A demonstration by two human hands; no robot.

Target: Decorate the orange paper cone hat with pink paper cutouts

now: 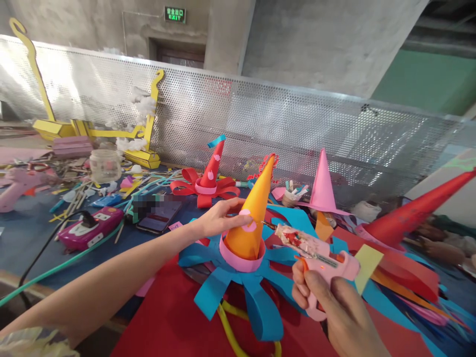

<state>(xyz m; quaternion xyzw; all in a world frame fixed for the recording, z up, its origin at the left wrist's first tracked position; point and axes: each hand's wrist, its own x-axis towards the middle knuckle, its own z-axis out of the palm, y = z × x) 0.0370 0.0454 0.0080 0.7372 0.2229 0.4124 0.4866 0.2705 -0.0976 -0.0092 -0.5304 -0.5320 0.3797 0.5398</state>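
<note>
My left hand (221, 218) reaches across to an orange paper cone (256, 213). Its fingertips press on a pink paper cutout (248, 224) on the cone's side, with the fingers curved about the cone. The cone stands upright inside a pink paper band (241, 262), which has blue looped paper strips (260, 307) spreading out around it. My right hand (334, 302) is wrapped round the handle of a pink hot glue gun (329, 267), index finger near the orange trigger. The gun's nozzle points left, close to the cone's right side.
A red cone hat (211, 173) and a pink cone hat (323, 186) stand behind. Another red cone (424, 213) leans at right. Scraps, a phone (158, 215), a magenta power box (91, 228) and a clear jar (105, 166) lie left. A perforated metal panel (208, 114) borders the back.
</note>
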